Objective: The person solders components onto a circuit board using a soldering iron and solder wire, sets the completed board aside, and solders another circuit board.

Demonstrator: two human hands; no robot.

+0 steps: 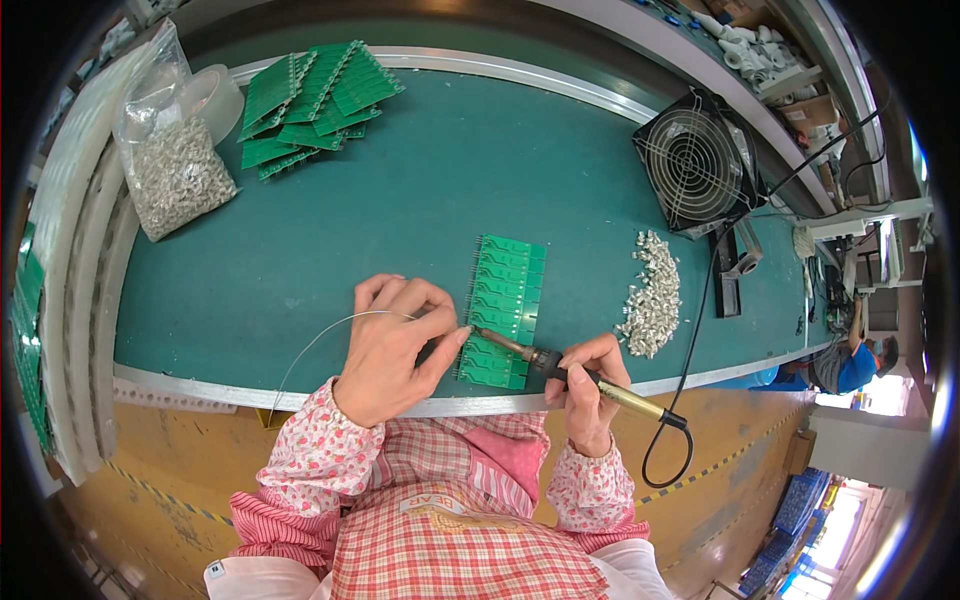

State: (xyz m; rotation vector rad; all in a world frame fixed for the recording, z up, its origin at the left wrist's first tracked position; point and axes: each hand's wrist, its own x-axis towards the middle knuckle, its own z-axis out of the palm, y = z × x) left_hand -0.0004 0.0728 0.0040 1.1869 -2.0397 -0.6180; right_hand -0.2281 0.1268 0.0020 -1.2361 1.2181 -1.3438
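Note:
A green circuit board panel [508, 280], with pins along its left edge, lies on the bench before me. My right hand [588, 385] is closed round the handle of a soldering iron [632, 400]. The iron's tip points left and meets the board's pinned edge. My left hand [392, 352] is closed beside that edge, fingertips close to the tip. A thin solder wire [350, 318] curves out of its fingers to the left. Whether those fingertips also pinch a small pale part, I cannot tell.
Small metallic parts [652, 295] lie heaped at right, near a black fan [692, 165]. More green boards [315, 95] are stacked at the back left, beside a clear bag [180, 175] of similar parts. White trays [75, 260] stand at left. The iron's cord [700, 330] crosses the right side.

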